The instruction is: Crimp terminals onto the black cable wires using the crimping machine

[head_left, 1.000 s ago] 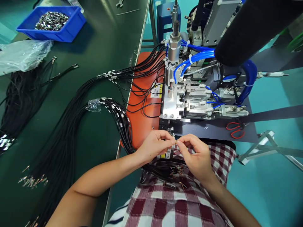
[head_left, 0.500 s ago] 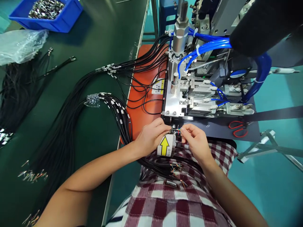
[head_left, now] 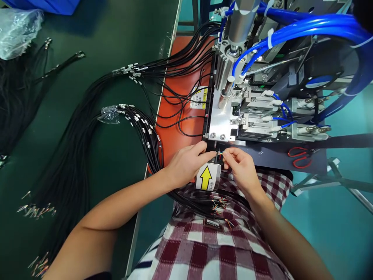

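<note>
Just below the front edge of the metal machine, my two hands meet at the thin coloured wires (head_left: 220, 153) of a black cable end. My left hand (head_left: 188, 162) is closed in a pinch at the cable, its fingertip reaching to the base of the wires. The cable itself is mostly hidden under these fingers. From the other side, my right hand (head_left: 241, 165) pinches the wire tips between thumb and forefinger, the other fingers curled. Right under the fingers sits a white plate with a yellow arrow (head_left: 206, 178). Across my lap lie more black cables (head_left: 194, 205) with stripped coloured ends.
The machine (head_left: 223, 124) with blue air hoses (head_left: 297, 29) fills the upper right. Red-handled scissors (head_left: 300, 157) lie on its dark base. Cable bundles (head_left: 72, 128) spread over the green table (head_left: 131, 31) and orange board (head_left: 182, 93). A blue bin (head_left: 58, 6) stands upper left.
My left fingertips have shifted right along the cable toward the coloured wires. The right hand keeps its pinch almost in place. My view has moved, so the machine looks larger.
</note>
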Available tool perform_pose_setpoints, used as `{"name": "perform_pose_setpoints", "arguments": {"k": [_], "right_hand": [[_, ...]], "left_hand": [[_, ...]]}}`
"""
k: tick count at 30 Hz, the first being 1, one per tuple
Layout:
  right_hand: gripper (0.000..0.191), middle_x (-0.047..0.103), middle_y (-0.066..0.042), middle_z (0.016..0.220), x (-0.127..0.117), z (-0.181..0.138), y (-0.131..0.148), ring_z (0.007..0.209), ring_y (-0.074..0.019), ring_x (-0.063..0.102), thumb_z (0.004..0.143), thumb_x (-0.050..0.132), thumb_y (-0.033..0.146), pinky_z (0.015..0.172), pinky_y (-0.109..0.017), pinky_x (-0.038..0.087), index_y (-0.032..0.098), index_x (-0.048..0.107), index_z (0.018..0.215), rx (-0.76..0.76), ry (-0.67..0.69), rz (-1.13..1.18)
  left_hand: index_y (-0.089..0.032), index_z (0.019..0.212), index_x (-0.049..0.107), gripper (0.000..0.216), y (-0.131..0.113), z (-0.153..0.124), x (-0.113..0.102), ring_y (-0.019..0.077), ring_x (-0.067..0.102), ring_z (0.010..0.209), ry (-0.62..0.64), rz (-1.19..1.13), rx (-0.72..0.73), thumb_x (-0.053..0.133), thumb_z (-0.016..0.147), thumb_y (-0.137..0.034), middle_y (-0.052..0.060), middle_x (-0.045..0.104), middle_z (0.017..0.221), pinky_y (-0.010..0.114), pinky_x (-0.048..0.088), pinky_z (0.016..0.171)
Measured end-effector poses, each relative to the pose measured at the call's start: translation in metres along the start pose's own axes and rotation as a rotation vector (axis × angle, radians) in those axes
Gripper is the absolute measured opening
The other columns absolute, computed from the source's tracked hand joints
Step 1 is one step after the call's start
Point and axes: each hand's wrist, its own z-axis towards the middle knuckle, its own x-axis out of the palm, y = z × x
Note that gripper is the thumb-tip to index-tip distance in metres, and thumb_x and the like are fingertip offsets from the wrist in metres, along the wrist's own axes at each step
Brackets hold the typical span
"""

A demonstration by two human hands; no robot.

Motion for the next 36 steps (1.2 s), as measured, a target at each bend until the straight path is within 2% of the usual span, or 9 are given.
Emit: {"name": "perform_pose_setpoints", "arguments": {"k": [21,36], "right_hand": [[0.022,0.051,0.004,0.062,-0.0004,0.0000,0.0020,0.050,-0.0092,0.046,0.081,0.062,0.038,0.050,-0.023,0.040,0.017,0.057,0.076,-0.022,-0.004,-0.079],[0.018,0.051,0.003,0.062,0.0019,-0.0018,0.0006,0.051,-0.0098,0.047,0.081,0.061,0.034,0.050,-0.024,0.043,0.018,0.056,0.076,-0.062,-0.034,-0.090]], "left_hand": [[-0.017,0.115,0.062,0.033,0.0014,-0.0007,0.0022,0.0152,0.056,0.074,0.047,-0.064,-0.057,0.035,0.094,-0.019,0.006,0.054,0.086,0.024,0.048,0.061],[-0.018,0.114,0.063,0.032,0.0002,-0.0005,0.0028,0.0156,0.057,0.074,0.069,-0.021,-0.078,0.038,0.094,-0.022,0.006,0.055,0.087,0.024,0.048,0.061]]}}
